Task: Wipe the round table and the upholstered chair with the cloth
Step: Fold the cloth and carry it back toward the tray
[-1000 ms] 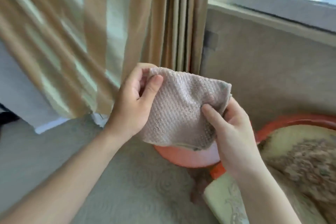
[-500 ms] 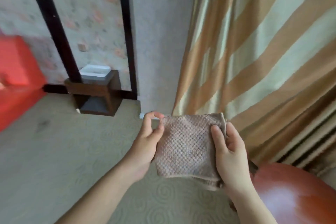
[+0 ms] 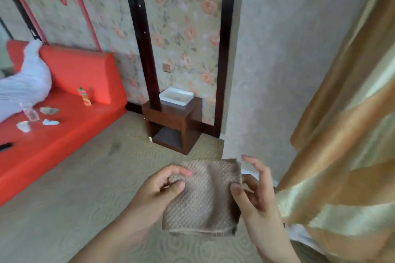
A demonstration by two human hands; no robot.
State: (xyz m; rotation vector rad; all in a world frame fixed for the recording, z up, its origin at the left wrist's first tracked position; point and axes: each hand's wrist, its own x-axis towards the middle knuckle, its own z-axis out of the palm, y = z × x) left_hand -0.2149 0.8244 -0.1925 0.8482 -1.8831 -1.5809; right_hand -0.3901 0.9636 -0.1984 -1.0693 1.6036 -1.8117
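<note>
One cloth between my two hands — left hand and right hand. One red sofa, with one white bundle, one small green-capped bottle and three or four pale scraps on it — one wooden side table, one white tray, one striped curtain

Cloth: beige woven fabric, waffle-like bumpy texture, matt, soft folds; bottom hem stitched flat. Curtain: striped gold and cream fabric with a satin sheen (highlights run along the folds). Carpet: short pile, matt, swirl pattern pressed in, one dark smudge. Sofa: red covering, smooth, slight gloss, looks like vinyl or leatherette. Stand: dark brown wood, smooth semi-gloss finish. Tray: white, smooth, plastic-looking. Wall: floral wallpaper, matt; dark glossy wood trim strips. Plain wall section beside the curtain: mottled, matt.
</note>
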